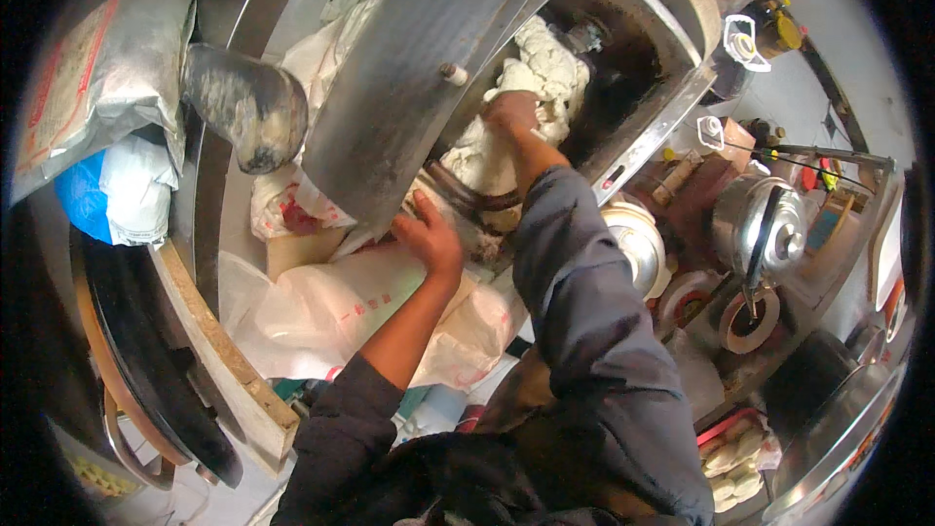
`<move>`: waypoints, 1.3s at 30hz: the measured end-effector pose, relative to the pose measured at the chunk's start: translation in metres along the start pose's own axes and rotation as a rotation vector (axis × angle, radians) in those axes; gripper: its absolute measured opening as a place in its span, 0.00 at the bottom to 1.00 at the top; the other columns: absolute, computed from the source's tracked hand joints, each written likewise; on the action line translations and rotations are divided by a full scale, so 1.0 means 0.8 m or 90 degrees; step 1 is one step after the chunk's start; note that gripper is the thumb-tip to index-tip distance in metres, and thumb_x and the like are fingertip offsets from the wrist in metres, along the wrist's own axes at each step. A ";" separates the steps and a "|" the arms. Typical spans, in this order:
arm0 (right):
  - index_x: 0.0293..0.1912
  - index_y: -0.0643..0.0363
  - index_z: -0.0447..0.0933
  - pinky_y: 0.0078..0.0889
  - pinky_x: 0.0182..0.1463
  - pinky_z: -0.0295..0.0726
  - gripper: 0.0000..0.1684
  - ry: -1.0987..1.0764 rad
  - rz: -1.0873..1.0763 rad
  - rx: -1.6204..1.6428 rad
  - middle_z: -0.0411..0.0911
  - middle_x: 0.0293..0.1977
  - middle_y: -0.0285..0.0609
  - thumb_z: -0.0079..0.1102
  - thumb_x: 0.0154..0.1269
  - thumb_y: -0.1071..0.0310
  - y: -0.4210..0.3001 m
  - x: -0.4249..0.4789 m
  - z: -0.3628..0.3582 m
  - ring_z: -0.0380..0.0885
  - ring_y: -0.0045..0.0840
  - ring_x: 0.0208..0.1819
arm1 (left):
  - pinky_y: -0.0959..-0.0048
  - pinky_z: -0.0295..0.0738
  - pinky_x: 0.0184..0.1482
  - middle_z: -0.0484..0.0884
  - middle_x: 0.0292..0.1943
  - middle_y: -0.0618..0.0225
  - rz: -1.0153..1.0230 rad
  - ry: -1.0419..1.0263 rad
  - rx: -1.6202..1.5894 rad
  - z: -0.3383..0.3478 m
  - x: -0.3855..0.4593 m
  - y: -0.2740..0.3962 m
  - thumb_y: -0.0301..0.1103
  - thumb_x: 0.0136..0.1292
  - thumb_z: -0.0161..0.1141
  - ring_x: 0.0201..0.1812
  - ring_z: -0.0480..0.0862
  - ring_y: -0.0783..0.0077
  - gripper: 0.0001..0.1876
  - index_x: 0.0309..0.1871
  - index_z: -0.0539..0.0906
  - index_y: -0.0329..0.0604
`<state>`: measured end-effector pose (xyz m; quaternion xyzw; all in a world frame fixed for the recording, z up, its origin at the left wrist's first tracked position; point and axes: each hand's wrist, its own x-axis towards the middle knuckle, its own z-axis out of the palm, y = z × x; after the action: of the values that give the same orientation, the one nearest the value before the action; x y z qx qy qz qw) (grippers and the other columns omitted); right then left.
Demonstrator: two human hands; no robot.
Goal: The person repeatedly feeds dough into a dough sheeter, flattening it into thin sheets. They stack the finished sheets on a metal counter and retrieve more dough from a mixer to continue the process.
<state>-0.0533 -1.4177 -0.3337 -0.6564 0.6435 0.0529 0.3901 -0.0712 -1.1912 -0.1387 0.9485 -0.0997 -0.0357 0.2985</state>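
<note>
Lumpy pale dough [544,62] fills part of a dark metal dough mixer bowl [628,51]. My right hand [513,111] reaches into the bowl and grips the dough, its fingers partly buried in it. A curved metal mixing bar [482,193] lies against the dough's near end. The mixer's curved steel cover [409,66], with a small knob [454,74], stands raised on the left. My left hand [431,237] is by the cover's lower corner, fingers apart and holding nothing; whether it touches the cover is unclear.
White printed sacks [365,299] lie below the mixer. On the left are a silvery sack [117,66] and a dark pipe-like part [248,106]. To the right stand a steel kettle [760,219], a lidded pot [635,241] and several bottles. Rolls of dough [734,464] sit at lower right.
</note>
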 end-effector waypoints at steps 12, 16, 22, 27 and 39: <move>0.47 0.74 0.85 0.44 0.58 0.83 0.42 -0.043 -0.088 0.151 0.86 0.47 0.66 0.71 0.57 0.38 -0.012 -0.127 -0.157 0.86 0.51 0.54 | 0.46 0.74 0.60 0.80 0.52 0.29 0.084 0.066 0.030 0.017 0.014 -0.037 0.58 0.79 0.51 0.55 0.80 0.31 0.35 0.55 0.77 0.20; 0.47 0.75 0.85 0.43 0.55 0.83 0.37 0.101 -0.091 0.312 0.87 0.45 0.63 0.72 0.57 0.45 -0.003 -0.196 -0.224 0.88 0.45 0.49 | 0.46 0.73 0.64 0.76 0.62 0.27 0.109 0.045 0.015 0.005 0.005 -0.003 0.50 0.80 0.53 0.63 0.76 0.30 0.33 0.65 0.72 0.19; 0.51 0.74 0.83 0.37 0.52 0.79 0.33 0.034 -0.026 0.817 0.85 0.47 0.51 0.76 0.56 0.55 0.063 -0.241 -0.305 0.82 0.34 0.46 | 0.46 0.70 0.66 0.77 0.60 0.28 0.127 0.071 -0.047 0.024 0.014 -0.019 0.49 0.78 0.54 0.62 0.77 0.31 0.31 0.63 0.74 0.21; 0.61 0.67 0.76 0.40 0.53 0.87 0.24 -0.028 -0.108 0.908 0.84 0.50 0.46 0.64 0.70 0.65 0.096 -0.358 -0.357 0.86 0.34 0.48 | 0.47 0.70 0.66 0.79 0.57 0.30 0.131 0.024 0.015 -0.004 0.008 -0.015 0.55 0.78 0.54 0.62 0.78 0.35 0.35 0.60 0.73 0.19; 0.68 0.71 0.67 0.48 0.57 0.88 0.32 -0.311 0.051 0.654 0.76 0.58 0.55 0.59 0.76 0.58 0.138 -0.713 -0.199 0.83 0.40 0.52 | 0.58 0.75 0.68 0.66 0.76 0.65 -0.160 -0.549 -0.770 -0.379 -0.280 -0.208 0.60 0.74 0.62 0.73 0.70 0.64 0.44 0.83 0.55 0.50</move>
<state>-0.3147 -1.0375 0.0531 -0.3260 0.5021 -0.1021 0.7945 -0.2237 -0.8412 0.0163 0.5252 -0.0621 -0.4864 0.6955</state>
